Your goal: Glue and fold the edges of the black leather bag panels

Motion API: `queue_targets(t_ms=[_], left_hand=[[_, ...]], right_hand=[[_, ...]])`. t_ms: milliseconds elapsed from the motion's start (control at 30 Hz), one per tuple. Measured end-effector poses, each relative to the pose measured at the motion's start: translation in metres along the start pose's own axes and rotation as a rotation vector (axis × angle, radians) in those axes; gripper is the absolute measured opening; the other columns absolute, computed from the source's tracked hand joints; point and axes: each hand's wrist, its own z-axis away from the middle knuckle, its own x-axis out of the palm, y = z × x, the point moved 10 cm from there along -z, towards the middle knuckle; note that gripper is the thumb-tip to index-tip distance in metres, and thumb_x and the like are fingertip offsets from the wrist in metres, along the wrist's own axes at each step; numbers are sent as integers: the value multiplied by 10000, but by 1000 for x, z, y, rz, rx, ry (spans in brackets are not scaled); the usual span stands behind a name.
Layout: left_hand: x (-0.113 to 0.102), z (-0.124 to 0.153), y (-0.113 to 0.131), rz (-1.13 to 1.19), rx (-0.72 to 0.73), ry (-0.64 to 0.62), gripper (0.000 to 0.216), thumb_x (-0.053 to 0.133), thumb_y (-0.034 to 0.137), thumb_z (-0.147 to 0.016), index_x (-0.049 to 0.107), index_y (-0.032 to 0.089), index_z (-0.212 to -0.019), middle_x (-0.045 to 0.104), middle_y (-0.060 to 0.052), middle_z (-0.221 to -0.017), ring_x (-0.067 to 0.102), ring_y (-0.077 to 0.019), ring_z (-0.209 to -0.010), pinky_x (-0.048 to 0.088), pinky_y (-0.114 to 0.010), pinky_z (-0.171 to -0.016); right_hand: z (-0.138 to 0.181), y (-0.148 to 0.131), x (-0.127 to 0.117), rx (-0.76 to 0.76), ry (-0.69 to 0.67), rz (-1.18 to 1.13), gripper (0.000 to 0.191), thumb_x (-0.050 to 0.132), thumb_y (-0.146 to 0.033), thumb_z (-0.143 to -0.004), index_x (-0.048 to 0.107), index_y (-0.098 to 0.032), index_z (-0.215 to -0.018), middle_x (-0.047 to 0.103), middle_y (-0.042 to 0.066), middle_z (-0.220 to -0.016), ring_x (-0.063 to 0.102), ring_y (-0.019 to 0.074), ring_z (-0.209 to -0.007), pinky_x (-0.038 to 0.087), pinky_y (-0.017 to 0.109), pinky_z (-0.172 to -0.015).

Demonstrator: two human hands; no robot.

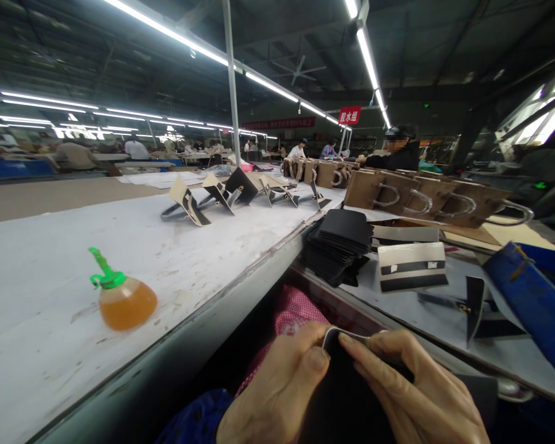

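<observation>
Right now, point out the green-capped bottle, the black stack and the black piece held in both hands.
Green-capped bottle [126,302], head view: on its orange-filled body.
Black stack [338,248], head view: on its layered edges.
Black piece [338,393], head view: on its dark face.

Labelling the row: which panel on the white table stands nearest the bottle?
The leftmost panel, cream side showing; the others stand farther right, away from the bottle.

So my left hand [277,385] pinches this black panel [345,401] by its bent edge, my right hand [420,385] grips further along. Black sheets [340,231] sit stacked beyond, green-topped bottle [127,303] of amber liquid on the white table [41,271] to my left.
</observation>
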Motion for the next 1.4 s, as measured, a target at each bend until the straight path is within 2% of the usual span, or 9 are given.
queue_targets(t_ms=[133,400,533,667,833,1033,1133,1233,1400], left_hand=[[2,-5,12,-108,21,-24,412,521,522,-951,658,262,-1240,709,-57,-1057,646,-235,-935,502,-336,-880],[11,-10,18,-290,97,-143,395,402,457,-1011,610,245,-1272,701,-67,-1064,630,-239,-930,486,-327,-854],[10,-12,24,-311,174,-83,347,385,403,-1024,650,262,-1199,707,-51,-961,639,-217,-856,499,-306,-815],[3,-13,18,-224,215,-7,321,437,382,-1016,673,240,-1181,713,-64,-980,657,-210,-872,517,-297,-838],[-20,-4,7,-141,180,142,283,509,394,-990,723,265,-1121,707,-23,-848,618,-170,-690,530,-252,-708],[-32,8,7,-147,164,278,289,533,453,-966,758,277,-1016,638,-9,-689,635,-177,-683,519,-243,-635],[-30,12,13,-193,214,320,304,496,435,-986,755,279,-1016,681,-4,-743,607,-152,-650,497,-231,-621],[-28,15,21,-234,280,344,304,474,400,-1002,749,271,-999,734,-5,-858,632,-150,-717,477,-221,-627],[-26,24,40,-279,434,397,291,505,424,-1007,753,275,-983,783,9,-878,670,-136,-692,483,-227,-700]], right_hand=[[-1,-3,0,-14,5,-7,469,533,-63,-933,635,-280,-1336,659,25,-906,684,101,-754,557,157,-642],[0,-3,8,-37,-62,9,499,517,-72,-953,561,-281,-1404,646,36,-940,673,110,-781,555,178,-659],[-5,-6,10,-41,-52,-16,455,507,-68,-962,579,-252,-1372,640,30,-923,657,97,-746,541,171,-648],[-12,-8,5,-24,2,-39,361,511,-83,-973,605,-214,-1296,641,23,-892,650,95,-715,527,176,-622],[-5,13,-11,190,129,24,169,576,-271,-992,602,-201,-1144,685,15,-883,682,125,-767,548,202,-722],[5,21,-15,275,177,-4,76,640,-239,-950,582,-219,-995,665,-24,-830,664,103,-740,517,188,-758],[5,22,-12,293,162,-11,90,639,-251,-950,577,-222,-1008,648,-31,-812,649,97,-716,511,182,-733],[6,23,-12,308,165,-13,97,640,-261,-949,579,-230,-1018,648,-36,-805,647,95,-703,507,181,-715],[2,25,-11,338,173,-9,74,596,-321,-967,588,-247,-962,628,-55,-737,639,92,-637,507,179,-642]])
